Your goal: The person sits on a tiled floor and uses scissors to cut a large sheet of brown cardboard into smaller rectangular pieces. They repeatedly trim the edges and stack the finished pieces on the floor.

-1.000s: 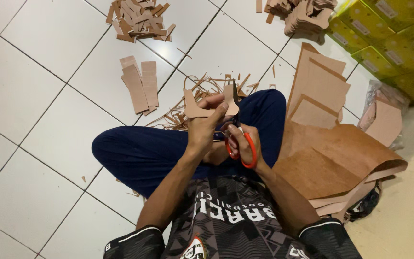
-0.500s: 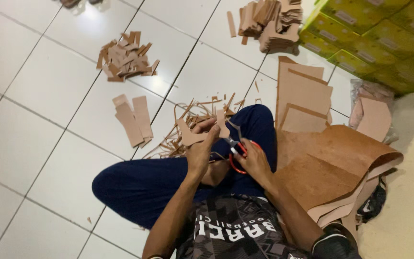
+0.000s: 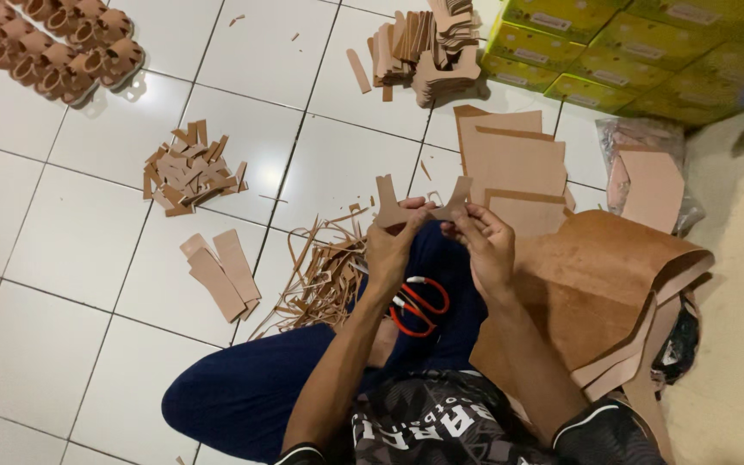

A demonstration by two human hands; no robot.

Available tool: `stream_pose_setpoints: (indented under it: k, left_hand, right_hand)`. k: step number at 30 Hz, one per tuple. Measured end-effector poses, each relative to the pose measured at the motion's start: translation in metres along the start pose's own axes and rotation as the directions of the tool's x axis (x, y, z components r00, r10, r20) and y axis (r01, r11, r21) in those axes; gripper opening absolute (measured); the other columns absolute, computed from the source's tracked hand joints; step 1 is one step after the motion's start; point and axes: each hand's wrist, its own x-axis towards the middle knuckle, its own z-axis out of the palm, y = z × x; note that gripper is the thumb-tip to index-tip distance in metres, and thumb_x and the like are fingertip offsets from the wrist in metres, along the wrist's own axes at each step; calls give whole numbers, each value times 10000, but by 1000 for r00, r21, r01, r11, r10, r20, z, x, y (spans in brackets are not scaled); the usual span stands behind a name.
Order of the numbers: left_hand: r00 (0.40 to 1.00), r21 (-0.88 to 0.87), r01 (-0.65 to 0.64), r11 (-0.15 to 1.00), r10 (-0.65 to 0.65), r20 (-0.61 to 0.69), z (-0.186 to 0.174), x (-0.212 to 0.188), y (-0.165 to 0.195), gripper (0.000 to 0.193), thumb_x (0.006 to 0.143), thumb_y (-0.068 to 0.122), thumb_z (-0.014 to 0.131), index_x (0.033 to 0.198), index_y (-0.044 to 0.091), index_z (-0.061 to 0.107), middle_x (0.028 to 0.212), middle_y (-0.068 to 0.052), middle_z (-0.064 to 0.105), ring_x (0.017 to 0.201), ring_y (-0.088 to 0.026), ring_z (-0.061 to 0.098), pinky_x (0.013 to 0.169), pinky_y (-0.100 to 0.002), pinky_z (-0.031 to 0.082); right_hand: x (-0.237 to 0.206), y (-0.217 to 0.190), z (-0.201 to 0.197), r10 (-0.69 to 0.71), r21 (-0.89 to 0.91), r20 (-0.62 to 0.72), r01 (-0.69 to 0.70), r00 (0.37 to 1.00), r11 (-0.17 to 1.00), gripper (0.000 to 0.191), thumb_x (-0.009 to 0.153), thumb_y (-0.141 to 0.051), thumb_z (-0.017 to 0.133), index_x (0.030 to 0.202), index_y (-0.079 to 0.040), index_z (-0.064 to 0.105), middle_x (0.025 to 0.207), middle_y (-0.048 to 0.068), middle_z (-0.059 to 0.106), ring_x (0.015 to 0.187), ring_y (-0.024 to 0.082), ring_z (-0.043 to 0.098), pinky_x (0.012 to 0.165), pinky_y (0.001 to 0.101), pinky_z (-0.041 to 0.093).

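Both hands pinching one cut tan piece.

My left hand [image 3: 393, 245] and right hand [image 3: 484, 245] are gripping the cut piece [image 3: 419, 207] closed-fingered; scissors [image 3: 415, 306] are lying loose on my lap, risking slipping.

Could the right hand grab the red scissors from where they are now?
Probably yes. The red-handled scissors lie on the person's lap just below the right hand, with nothing over them. But that hand and the left hand both hold the cut tan piece, so it would have to let go first.
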Motion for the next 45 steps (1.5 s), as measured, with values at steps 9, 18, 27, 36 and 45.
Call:
stream_pose_setpoints:
  k: [9,18,27,36,45]
  left_hand:
    - [984,86,111,990,-98,-147,-47,13,-36,483,983,259,624,1383,5,528,1303,-140,673,1191,-180,670,982,-281,557]
    - [781,20,206,978,-152,-606,-189,-96,-106,368,972,114,626,1283,-83,615,1236,-218,710,1108,-284,709,911,-372,591]
    - [838,55,167,984,-112,-534,-232,-90,-154,417,982,87,580,1351,-86,492,1193,-281,702,1062,-350,716,885,-455,616]
    - [806,187,373,909,-217,-551,-231,-29,-158,327,982,123,594,1264,-44,592,1178,-231,725,1083,-313,715,930,-432,597]
    - [808,514,441,736,-76,-585,-218,42,-106,266,982,158,607,1177,-1,692,1162,-180,747,1103,-275,715,974,-409,578]
  right_hand:
    - [63,38,-19,83,-10,-57,-84,995,996,270,1007,-80,599,1206,101,576,1042,201,710,910,261,748,832,374,632]
    - [224,30,-3,-18,38,-68,21,997,999,238,1021,-58,588,1171,123,558,1085,206,688,974,299,746,889,400,639]
    - [304,38,26,-127,-558,-192,-2,973,830,472,937,-278,732,1299,-21,570,1229,120,701,952,204,717,764,353,615]
    - [360,64,25,-352,-887,57,209,934,411,493,920,-356,766,1218,16,642,1187,196,703,993,308,703,887,414,557]
    - [489,17,66,-298,-975,108,43,948,-219,736,848,-632,765,1100,54,678,1203,265,639,1212,378,539,1100,559,357]
